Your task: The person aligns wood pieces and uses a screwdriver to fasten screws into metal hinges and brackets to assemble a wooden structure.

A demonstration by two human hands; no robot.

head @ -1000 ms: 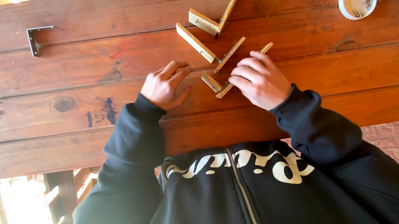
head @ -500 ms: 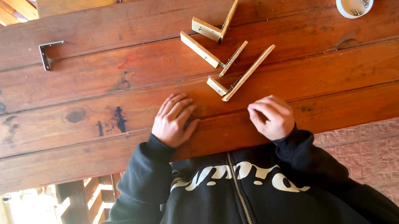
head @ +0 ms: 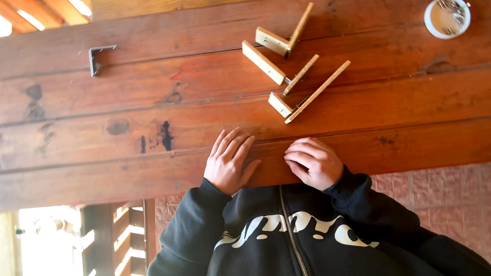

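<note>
Well, the wooden corner piece nearest to me (head: 317, 91) lies on the table (head: 73, 139), a little way past my fingertips and not touching them. It is a long thin slat joined to a short thick block, like a letter L. I think it is light and stiff, and the wood looks dry, so it should not slip. The thin slat could snap off at the joint if I pulled on its far end. The best place to grab it looks like the short thick block, close to the corner.

My left hand (head: 230, 161) lies flat on the near plank with the fingers stretched out and nothing under them. My right hand (head: 315, 162) sits beside it, curled into a loose fist with nothing in it.

Two more wooden corner pieces lie just behind the first one, a middle one (head: 263, 62) and a far one (head: 274, 41), all close together. Far off to the left is a small dark metal bracket (head: 97, 55). Far off to the right stands a round white cup (head: 434, 29) with little shiny metal bits inside
</note>
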